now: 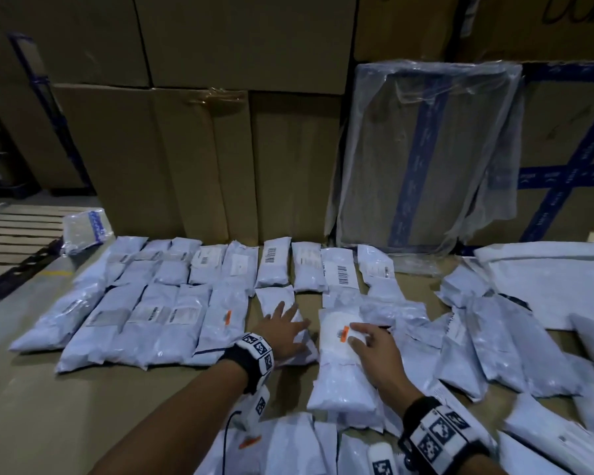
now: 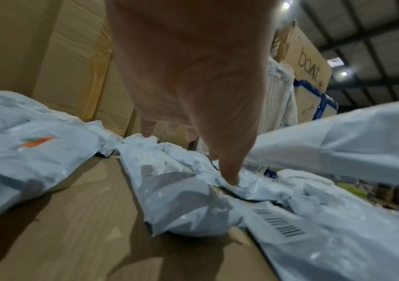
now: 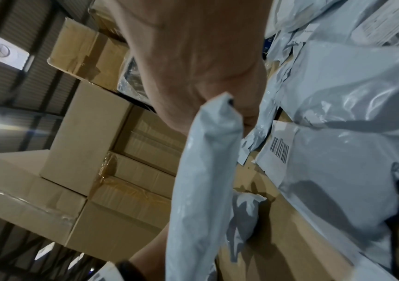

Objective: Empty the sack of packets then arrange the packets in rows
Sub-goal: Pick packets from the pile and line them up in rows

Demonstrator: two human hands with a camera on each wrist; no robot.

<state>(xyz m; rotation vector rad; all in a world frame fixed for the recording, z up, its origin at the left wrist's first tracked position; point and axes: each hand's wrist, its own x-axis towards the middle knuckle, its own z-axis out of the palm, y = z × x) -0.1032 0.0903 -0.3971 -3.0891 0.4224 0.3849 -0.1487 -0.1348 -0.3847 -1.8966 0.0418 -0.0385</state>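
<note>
Pale grey-white mailer packets lie on a cardboard surface (image 1: pixel 48 406). Two tidy rows (image 1: pixel 151 313) fill the left and the back. My left hand (image 1: pixel 282 323) lies flat with spread fingers on a small packet (image 1: pixel 275 296) at the end of the nearer row. In the left wrist view, the left hand's fingertips (image 2: pixel 230 176) press into the crumpled small packet (image 2: pixel 169 180). My right hand (image 1: pixel 374 347) holds the right edge of a longer packet (image 1: pixel 340 371) with an orange sticker. In the right wrist view that packet (image 3: pixel 201 180) rises to the palm (image 3: pixel 193 57). A large white sack (image 1: pixel 546 275) lies flat at the right.
Loose packets are heaped at the right (image 1: pixel 494 337) and near my body (image 1: pixel 288 447). Tall cardboard boxes (image 1: pixel 203 132) wall off the back, with a plastic-wrapped box (image 1: pixel 426 159) leaning beside them. A pallet (image 1: pixel 14 234) and a clear bag (image 1: pixel 83 228) sit at the far left.
</note>
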